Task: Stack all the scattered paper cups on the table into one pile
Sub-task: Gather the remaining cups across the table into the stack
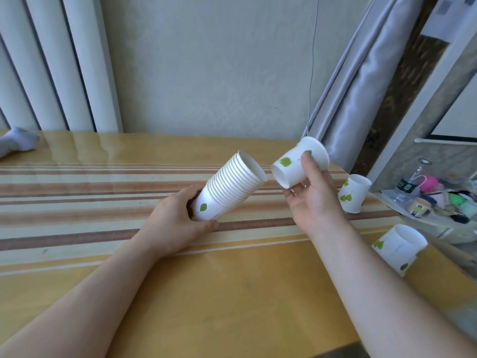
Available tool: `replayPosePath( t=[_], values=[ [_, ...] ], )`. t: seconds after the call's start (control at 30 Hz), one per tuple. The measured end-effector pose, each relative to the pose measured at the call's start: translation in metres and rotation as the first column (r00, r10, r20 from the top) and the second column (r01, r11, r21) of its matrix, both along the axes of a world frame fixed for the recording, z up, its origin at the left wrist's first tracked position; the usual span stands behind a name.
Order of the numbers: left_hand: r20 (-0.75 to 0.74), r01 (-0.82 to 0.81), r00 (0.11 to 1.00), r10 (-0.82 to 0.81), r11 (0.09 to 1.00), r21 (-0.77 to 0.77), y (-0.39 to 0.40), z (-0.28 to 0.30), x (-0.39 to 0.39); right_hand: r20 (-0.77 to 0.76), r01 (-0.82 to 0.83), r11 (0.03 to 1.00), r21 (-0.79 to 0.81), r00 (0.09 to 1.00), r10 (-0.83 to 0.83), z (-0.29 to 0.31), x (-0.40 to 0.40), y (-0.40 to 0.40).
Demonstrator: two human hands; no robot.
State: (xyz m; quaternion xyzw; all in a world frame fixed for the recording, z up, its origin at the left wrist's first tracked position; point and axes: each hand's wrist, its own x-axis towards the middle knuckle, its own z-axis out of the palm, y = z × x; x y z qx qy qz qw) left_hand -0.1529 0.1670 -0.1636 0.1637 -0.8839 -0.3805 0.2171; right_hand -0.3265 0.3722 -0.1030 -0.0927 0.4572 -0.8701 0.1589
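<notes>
My left hand (178,220) grips the base of a pile of several nested white paper cups (232,184) with green leaf prints, tilted so its mouth points up and to the right. My right hand (309,192) holds a single paper cup (296,164) on its side just right of the pile's mouth, its bottom end turned toward the pile. Two more cups stand upright on the table: one (352,193) behind my right wrist, another (397,245) near the right edge, partly hidden by my forearm.
The striped yellow tablecloth (103,197) covers the table. A grey sock (18,140) lies at the far left. Grey curtains (356,86) hang behind on the right. A shelf with bottles and small items (433,197) sits past the table's right edge.
</notes>
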Motion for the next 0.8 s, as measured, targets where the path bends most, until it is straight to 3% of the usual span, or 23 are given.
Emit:
replayPosePath(
  t=[0.17, 0.33, 0.63, 0.73, 0.8],
  values=[
    [-0.001, 0.005, 1.000, -0.005, 1.000, -0.015, 0.002, 0.002, 0.001, -0.077, -0.130, 0.989, -0.065, 0.989, 0.125, 0.016, 0.017, -0.005],
    [-0.005, 0.017, 1.000, -0.017, 0.999, -0.037, 0.003, 0.004, 0.002, -0.248, -0.091, 0.986, 0.137, 0.961, 0.123, 0.001, 0.025, -0.018],
    [-0.018, 0.030, 0.999, -0.031, 0.998, -0.057, 0.004, 0.004, 0.002, -0.350, -0.115, 0.925, 0.363, 0.903, 0.249, -0.023, 0.026, -0.001],
    [-0.020, 0.057, 0.998, -0.059, 0.997, -0.053, 0.009, 0.003, -0.001, -0.496, 0.158, 0.890, 0.427, 0.864, 0.085, -0.029, 0.009, 0.022],
    [-0.012, 0.095, 0.995, -0.096, 0.994, -0.044, 0.014, 0.001, -0.004, -0.587, 0.457, 0.758, 0.466, 0.800, -0.121, -0.033, -0.021, 0.036]
  ],
)
